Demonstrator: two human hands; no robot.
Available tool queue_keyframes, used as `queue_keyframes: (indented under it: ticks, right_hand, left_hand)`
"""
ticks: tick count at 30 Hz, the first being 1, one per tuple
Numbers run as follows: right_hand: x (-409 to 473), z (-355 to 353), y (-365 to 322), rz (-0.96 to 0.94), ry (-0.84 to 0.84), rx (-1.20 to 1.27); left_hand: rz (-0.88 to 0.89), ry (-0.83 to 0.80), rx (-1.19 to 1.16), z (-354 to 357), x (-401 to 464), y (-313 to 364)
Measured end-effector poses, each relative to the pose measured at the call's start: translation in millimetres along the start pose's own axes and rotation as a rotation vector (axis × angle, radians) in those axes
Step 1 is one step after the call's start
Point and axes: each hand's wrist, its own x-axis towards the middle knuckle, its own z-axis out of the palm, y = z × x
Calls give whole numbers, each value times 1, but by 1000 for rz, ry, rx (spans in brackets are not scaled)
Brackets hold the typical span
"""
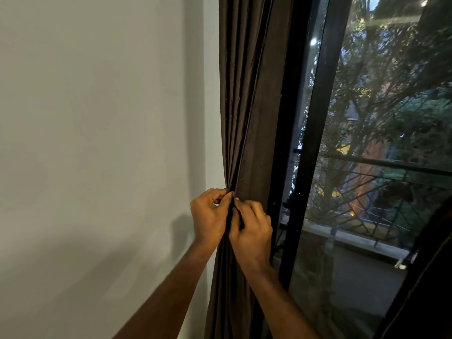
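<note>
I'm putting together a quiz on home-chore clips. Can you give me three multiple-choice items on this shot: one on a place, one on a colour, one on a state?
1. Where does the curtain hang?
A. between the wall and the window frame
B. across the middle of the glass
C. in a heap on the floor

2. What colour is the curtain?
A. white
B. dark brown
C. red

3. What do the left hand and right hand do?
A. both hang free
B. only one touches the curtain
C. both grip the gathered folds

Answers:
1 A, it hangs bunched beside the wall at the frame's edge.
2 B, the cloth is dark brown throughout.
3 C, the fingers of both hands curl round the folds.
</note>
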Motion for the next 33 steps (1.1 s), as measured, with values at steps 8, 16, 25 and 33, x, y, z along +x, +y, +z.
queue_keyframes:
  ticks: [8,16,25,33]
  right_hand:
    - [3,7,1,-53,-8,6]
    - [-2,-3,8,-121,-208,34]
    - [43,-22,66,672,-14,554]
    - [26,-20,57,518,146,364]
  left_hand:
    - [-75,-68,-197,-4,0,2]
    - [-36,-84,-96,-8,8,2]
    - [-24,-128,-74,-19,10,-7]
    - [58,-113,43,-14,8,-12]
